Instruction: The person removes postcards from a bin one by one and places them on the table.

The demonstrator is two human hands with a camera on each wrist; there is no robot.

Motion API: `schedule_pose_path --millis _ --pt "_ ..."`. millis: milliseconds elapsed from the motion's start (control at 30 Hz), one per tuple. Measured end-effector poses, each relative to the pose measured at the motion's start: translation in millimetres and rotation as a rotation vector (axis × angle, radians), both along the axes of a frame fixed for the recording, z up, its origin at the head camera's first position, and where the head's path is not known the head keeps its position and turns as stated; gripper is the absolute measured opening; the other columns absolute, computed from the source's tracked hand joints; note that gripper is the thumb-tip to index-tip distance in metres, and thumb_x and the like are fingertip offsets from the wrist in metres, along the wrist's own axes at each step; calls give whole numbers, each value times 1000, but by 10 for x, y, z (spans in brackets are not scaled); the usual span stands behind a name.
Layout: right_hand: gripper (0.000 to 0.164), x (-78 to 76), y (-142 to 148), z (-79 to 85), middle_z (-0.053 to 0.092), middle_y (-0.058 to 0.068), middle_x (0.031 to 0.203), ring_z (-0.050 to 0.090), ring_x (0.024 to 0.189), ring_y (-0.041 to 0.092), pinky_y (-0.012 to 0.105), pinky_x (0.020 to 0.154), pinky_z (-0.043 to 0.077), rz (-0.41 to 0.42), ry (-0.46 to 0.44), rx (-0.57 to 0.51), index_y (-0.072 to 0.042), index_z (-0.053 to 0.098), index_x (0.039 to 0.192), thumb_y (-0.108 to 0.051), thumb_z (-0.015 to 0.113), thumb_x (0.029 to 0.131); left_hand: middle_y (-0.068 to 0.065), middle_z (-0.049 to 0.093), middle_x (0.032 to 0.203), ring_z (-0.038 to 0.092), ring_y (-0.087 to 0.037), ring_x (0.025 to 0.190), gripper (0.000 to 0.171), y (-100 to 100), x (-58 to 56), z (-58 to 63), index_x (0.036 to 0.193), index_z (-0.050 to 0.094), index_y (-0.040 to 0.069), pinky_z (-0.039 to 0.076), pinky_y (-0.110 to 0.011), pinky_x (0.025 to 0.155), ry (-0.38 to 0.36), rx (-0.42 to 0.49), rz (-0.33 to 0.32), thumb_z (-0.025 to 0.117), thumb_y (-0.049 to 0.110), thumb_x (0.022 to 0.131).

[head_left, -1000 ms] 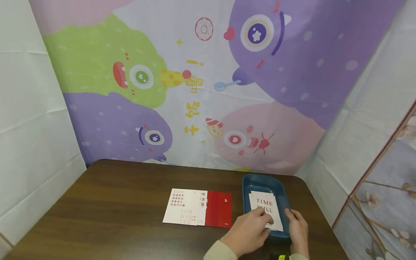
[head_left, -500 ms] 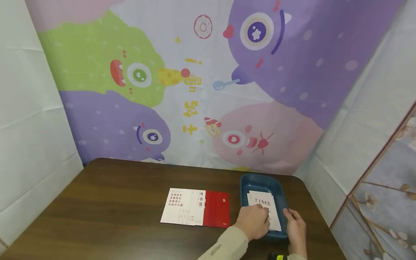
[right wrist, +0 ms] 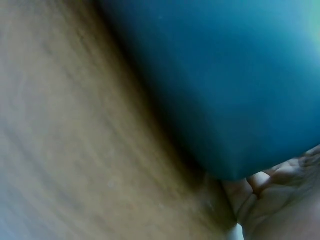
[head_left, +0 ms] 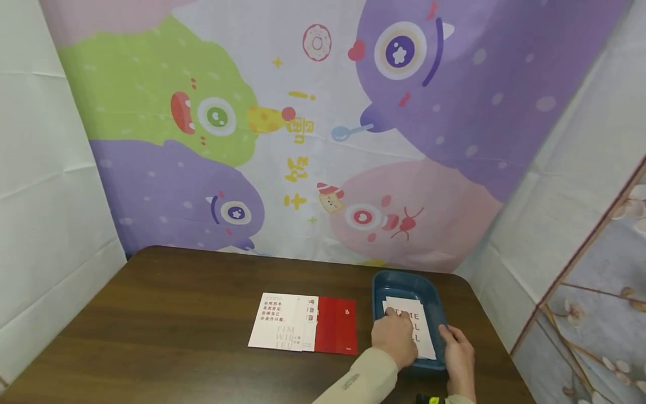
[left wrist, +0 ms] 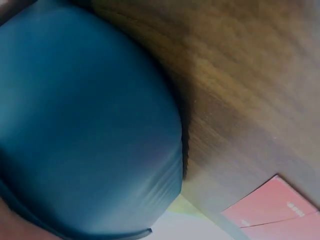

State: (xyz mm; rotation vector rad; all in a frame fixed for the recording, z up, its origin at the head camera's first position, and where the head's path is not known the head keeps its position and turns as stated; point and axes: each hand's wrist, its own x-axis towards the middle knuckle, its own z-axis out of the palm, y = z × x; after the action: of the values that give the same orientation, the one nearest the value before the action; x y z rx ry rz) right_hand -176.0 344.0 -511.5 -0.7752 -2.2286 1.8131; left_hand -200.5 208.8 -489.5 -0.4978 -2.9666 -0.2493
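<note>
A blue plastic tray point(head_left: 409, 280) stands at the right of the table, holding a small stack of white cards point(head_left: 421, 331) printed with dark capitals. Over the left side of that stack lies my left hand point(head_left: 396, 336), knuckles up, fingertips at the upper left of the cards. Its thumb is hidden, so I cannot tell whether it pinches a card. My right hand point(head_left: 460, 356) grips the tray's right rim, thumb over the edge and fingers outside. The right wrist view shows that hand point(right wrist: 285, 195) close against the tray's outer wall point(right wrist: 225, 90).
Left of the tray, white cards point(head_left: 275, 320) with red and grey print lie overlapping a red card point(head_left: 336, 325) on the dark wooden table point(head_left: 176, 314). A cartoon-printed cloth point(head_left: 303, 235) hangs behind the table's back edge, with pale cloth at both sides.
My left hand has shifted from the lower middle of the card stack to its left side, its fingers now further up the cards. The right hand keeps its hold on the tray rim.
</note>
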Motion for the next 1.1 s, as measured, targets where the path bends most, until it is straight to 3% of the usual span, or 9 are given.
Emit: schedule_pose_path --millis 133,300,533,700,833,1000,1100 --pt "71 8 0 10 26 36 150 21 137 52 67 111 16 7 -1 -3 9 33 142 -47 45 99 -6 67 89 60 -18 66 54 31 -6 18 112 69 16 56 -29 64 -22 -39 23 77 49 71" --pt "69 7 -1 -9 28 35 150 23 137 51 67 111 16 -5 3 8 8 35 141 -46 45 99 -5 65 83 61 -18 62 48 41 -29 -31 105 71 17 56 -30 62 1 -43 19 79 46 68" --pt "68 -1 8 -19 31 34 149 25 136 49 65 111 17 -24 19 15 8 37 140 -45 45 99 -7 66 88 58 -18 62 52 53 -34 -23 115 68 17 55 -29 60 0 -54 19 73 51 76" --pt "69 13 -2 -30 30 34 148 24 136 49 66 111 17 -16 6 13 8 36 140 -47 44 99 -6 65 87 60 -19 66 53 57 -30 -32 114 68 19 54 -30 62 -37 -84 17 75 51 72" --pt "68 16 -3 -28 31 34 148 25 135 49 66 111 17 -14 13 12 8 36 140 -46 44 100 -6 65 88 61 -20 65 52 52 -38 -57 116 67 21 53 -31 61 -13 -83 1 76 47 71" --pt "68 2 6 -21 31 34 148 24 136 49 65 111 16 -12 25 -1 9 36 140 -45 45 100 -6 67 94 62 -19 66 55 38 -56 -79 122 65 23 53 -31 59 29 -68 -13 74 47 73" --pt "66 -1 5 -11 31 34 148 24 136 48 64 112 16 -16 22 6 9 36 140 -43 45 100 -9 66 113 64 -19 68 60 26 -65 -79 128 61 24 54 -31 61 33 -37 -10 73 50 75"
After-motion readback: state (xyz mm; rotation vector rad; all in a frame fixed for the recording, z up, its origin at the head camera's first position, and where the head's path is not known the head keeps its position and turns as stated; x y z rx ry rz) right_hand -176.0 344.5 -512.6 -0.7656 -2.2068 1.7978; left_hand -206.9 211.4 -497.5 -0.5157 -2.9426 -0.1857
